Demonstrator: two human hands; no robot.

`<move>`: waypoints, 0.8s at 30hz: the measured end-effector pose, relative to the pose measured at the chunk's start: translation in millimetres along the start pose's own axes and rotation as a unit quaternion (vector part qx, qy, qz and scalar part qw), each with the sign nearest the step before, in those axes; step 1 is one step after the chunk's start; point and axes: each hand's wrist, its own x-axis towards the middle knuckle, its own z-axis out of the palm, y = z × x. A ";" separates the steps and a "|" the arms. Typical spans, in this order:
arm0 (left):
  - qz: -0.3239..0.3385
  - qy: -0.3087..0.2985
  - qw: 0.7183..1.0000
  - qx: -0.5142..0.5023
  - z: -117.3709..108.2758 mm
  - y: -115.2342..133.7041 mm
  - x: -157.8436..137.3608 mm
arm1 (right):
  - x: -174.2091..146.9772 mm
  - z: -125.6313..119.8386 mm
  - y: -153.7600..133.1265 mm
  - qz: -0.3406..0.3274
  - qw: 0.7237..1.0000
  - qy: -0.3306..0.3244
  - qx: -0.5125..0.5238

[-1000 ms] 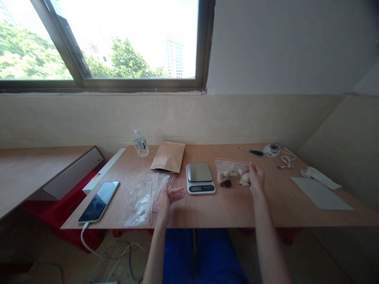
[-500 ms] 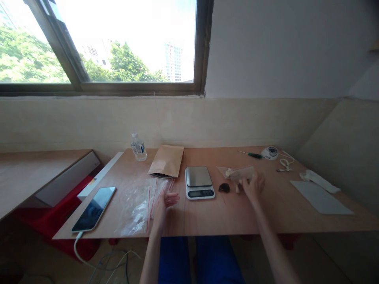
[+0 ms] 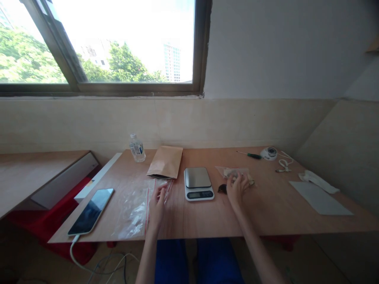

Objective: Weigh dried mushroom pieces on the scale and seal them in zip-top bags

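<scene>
My left hand [image 3: 158, 199] hovers at the right edge of the clear zip bags [image 3: 133, 213], its fingers loosely curved and apart, with nothing seen in them. The bags have red seal strips and lie flat. My right hand [image 3: 237, 190] reaches over a small clear plastic bag [image 3: 220, 170] with pale pieces in it. Its fingers curl down onto this bag, and their tips are partly hidden. Close to the left of that hand lies a small dark, shiny object [image 3: 222, 189]. Between the hands stands a white kitchen scale [image 3: 198, 178] with a steel plate, which bears nothing.
A brown paper pouch [image 3: 166, 161] and a water bottle [image 3: 137, 148] are at the back. A phone [image 3: 91, 212] with a charging cable lies left. To the right are a screwdriver [image 3: 254, 156], a dome camera [image 3: 269, 153], a white cable [image 3: 284, 165] and a grey sheet [image 3: 319, 198].
My right hand has moved left over the small bag, covering the brownish piece beside it. The fingers of my left hand have curled and risen slightly to the left.
</scene>
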 end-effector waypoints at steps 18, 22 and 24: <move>0.174 -0.116 0.927 0.311 -14.7 -28.6 124.3 | -18.8 -15.4 20.7 -0.175 0.940 -0.264 0.125; 0.197 -0.112 0.927 0.298 -15.9 -22.9 125.8 | -13.0 -19.8 1.8 -0.099 0.947 -0.231 0.201; 0.211 -0.100 0.927 0.292 -13.8 -15.9 123.7 | -7.2 -18.4 -18.3 -0.086 0.950 -0.213 0.211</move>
